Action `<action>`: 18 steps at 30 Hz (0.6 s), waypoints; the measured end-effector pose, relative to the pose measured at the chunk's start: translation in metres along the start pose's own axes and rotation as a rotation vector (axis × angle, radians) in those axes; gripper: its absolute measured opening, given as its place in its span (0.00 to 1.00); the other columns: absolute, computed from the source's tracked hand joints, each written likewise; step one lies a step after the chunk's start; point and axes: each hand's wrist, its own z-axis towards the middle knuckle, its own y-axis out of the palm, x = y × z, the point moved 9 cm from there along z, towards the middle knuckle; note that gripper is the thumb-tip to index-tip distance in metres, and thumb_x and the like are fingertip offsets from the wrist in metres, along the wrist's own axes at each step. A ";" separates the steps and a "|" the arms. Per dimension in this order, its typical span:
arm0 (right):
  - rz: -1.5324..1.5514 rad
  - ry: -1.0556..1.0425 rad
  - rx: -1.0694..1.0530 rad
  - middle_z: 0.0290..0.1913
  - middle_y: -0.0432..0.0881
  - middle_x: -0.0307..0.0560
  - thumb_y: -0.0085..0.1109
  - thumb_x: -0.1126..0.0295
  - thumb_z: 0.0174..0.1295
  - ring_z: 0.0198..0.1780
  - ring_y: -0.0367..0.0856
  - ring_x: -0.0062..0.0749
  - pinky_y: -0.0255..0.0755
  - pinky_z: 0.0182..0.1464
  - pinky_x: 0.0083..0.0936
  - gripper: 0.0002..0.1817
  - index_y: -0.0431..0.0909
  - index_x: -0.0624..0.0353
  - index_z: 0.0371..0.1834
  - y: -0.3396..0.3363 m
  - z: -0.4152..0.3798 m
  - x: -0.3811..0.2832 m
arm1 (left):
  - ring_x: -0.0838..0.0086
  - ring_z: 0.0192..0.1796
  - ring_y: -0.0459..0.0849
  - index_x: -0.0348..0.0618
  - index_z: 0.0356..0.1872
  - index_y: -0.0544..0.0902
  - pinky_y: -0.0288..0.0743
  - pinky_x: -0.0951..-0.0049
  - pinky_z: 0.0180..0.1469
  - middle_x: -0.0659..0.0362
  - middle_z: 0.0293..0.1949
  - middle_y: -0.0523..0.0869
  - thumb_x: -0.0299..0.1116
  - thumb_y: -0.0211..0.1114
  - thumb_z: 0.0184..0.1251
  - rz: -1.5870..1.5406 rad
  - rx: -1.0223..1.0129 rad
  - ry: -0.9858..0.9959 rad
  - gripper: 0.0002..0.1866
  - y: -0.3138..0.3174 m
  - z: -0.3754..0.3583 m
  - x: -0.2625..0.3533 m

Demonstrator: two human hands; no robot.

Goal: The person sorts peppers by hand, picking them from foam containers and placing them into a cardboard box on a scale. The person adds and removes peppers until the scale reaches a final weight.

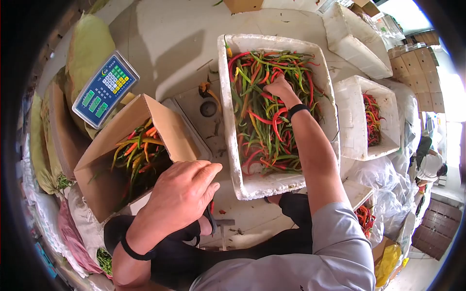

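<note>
My right hand (281, 90) reaches into a white foam box (237, 182) full of long red and green chili peppers (264, 121). Its fingers are closed among the peppers, with red ones at the fingertips. My left hand (187, 190) is held in front of a cardboard box (172, 128), near its right corner. The fingers of that hand are bent together, and what they hold, if anything, is hidden underneath. Inside the cardboard box lies a heap of orange, green and yellowish chili peppers (141, 148).
A scale with a blue keypad display (106, 89) stands behind the cardboard box. At right are a smaller foam box (352, 97) with red peppers and an upturned foam box (357, 41). Filled sacks (90, 53) line the left. A person (429, 165) is at far right.
</note>
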 end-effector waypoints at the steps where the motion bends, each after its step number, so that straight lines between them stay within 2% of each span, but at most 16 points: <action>1: 0.001 -0.006 0.010 0.67 0.78 0.68 0.74 0.54 0.48 0.67 0.80 0.55 0.76 0.66 0.40 0.55 0.55 0.76 0.74 -0.006 -0.001 -0.001 | 0.55 0.49 0.86 0.39 0.55 0.82 0.80 0.59 0.54 0.52 0.48 0.86 0.34 0.70 0.68 0.023 0.033 0.034 0.18 -0.002 0.000 0.002; 3: -0.030 -0.045 0.175 0.59 0.83 0.68 0.77 0.55 0.48 0.60 0.85 0.53 0.78 0.60 0.38 0.50 0.64 0.77 0.69 -0.018 0.003 0.004 | 0.57 0.46 0.86 0.38 0.54 0.82 0.81 0.60 0.52 0.53 0.47 0.86 0.34 0.70 0.67 0.042 0.073 0.063 0.17 -0.008 -0.002 0.004; 4: 0.000 -0.075 0.152 0.52 0.87 0.65 0.75 0.59 0.49 0.54 0.88 0.46 0.81 0.52 0.35 0.39 0.74 0.79 0.59 -0.023 0.011 0.004 | 0.57 0.46 0.86 0.38 0.54 0.82 0.81 0.60 0.52 0.53 0.47 0.86 0.34 0.70 0.67 0.040 0.074 0.058 0.17 -0.010 -0.003 0.003; 5: 0.031 -0.109 0.088 0.45 0.88 0.62 0.73 0.61 0.50 0.48 0.88 0.39 0.81 0.44 0.35 0.32 0.80 0.79 0.50 -0.032 0.013 0.006 | 0.57 0.46 0.87 0.38 0.54 0.82 0.81 0.60 0.51 0.52 0.47 0.87 0.34 0.70 0.67 0.034 0.074 0.052 0.17 -0.010 -0.005 0.002; 7: -0.015 -0.131 0.005 0.42 0.90 0.53 0.73 0.60 0.53 0.45 0.88 0.33 0.80 0.45 0.34 0.27 0.83 0.71 0.51 -0.054 -0.011 -0.002 | 0.55 0.48 0.86 0.40 0.55 0.82 0.81 0.58 0.52 0.51 0.47 0.86 0.34 0.70 0.68 0.004 0.072 0.031 0.17 -0.009 -0.009 -0.002; 8: -0.024 -0.132 0.016 0.42 0.90 0.53 0.73 0.60 0.53 0.45 0.88 0.33 0.80 0.45 0.34 0.27 0.83 0.71 0.51 -0.060 -0.012 0.005 | 0.53 0.50 0.86 0.41 0.55 0.82 0.81 0.57 0.53 0.50 0.48 0.86 0.34 0.69 0.68 -0.014 0.069 0.012 0.17 -0.010 -0.010 -0.005; 10: 0.063 -0.331 0.069 0.42 0.90 0.44 0.73 0.59 0.56 0.41 0.85 0.28 0.79 0.45 0.32 0.25 0.85 0.60 0.55 -0.070 -0.013 0.002 | 0.54 0.48 0.86 0.40 0.54 0.82 0.81 0.58 0.52 0.51 0.47 0.87 0.34 0.69 0.68 0.013 0.099 0.032 0.17 -0.015 -0.010 -0.004; 11: 0.057 -0.335 0.071 0.42 0.90 0.44 0.73 0.59 0.56 0.41 0.85 0.28 0.79 0.45 0.32 0.25 0.85 0.60 0.55 -0.077 -0.021 0.000 | 0.55 0.46 0.87 0.39 0.53 0.83 0.82 0.59 0.51 0.51 0.46 0.87 0.34 0.69 0.68 0.040 0.110 0.045 0.16 -0.016 -0.011 -0.004; 13: 0.137 -0.424 0.010 0.41 0.90 0.40 0.74 0.57 0.57 0.40 0.84 0.26 0.78 0.47 0.31 0.24 0.86 0.54 0.56 -0.088 -0.040 -0.009 | 0.55 0.45 0.87 0.39 0.53 0.83 0.82 0.59 0.50 0.51 0.46 0.87 0.34 0.69 0.68 0.030 0.121 0.049 0.16 -0.016 -0.013 -0.006; 14: 0.188 -0.410 0.047 0.40 0.90 0.50 0.72 0.65 0.51 0.38 0.87 0.33 0.79 0.44 0.36 0.21 0.86 0.64 0.47 -0.097 -0.050 -0.008 | 0.54 0.45 0.87 0.39 0.53 0.82 0.82 0.59 0.50 0.51 0.46 0.87 0.34 0.69 0.68 0.020 0.126 0.053 0.16 -0.017 -0.014 -0.007; 17: 0.093 -0.347 0.175 0.38 0.89 0.50 0.72 0.66 0.50 0.38 0.86 0.33 0.79 0.44 0.33 0.22 0.85 0.66 0.48 -0.135 -0.095 -0.015 | 0.53 0.45 0.87 0.38 0.53 0.82 0.82 0.58 0.50 0.50 0.45 0.87 0.34 0.69 0.68 -0.002 0.142 0.052 0.16 -0.021 -0.017 -0.008; 18: -0.032 -0.257 0.122 0.52 0.86 0.48 0.73 0.66 0.54 0.49 0.85 0.29 0.79 0.51 0.33 0.32 0.78 0.62 0.64 -0.145 -0.114 -0.022 | 0.53 0.45 0.87 0.38 0.53 0.82 0.82 0.58 0.50 0.50 0.45 0.87 0.34 0.69 0.68 -0.004 0.144 0.051 0.16 -0.021 -0.018 -0.008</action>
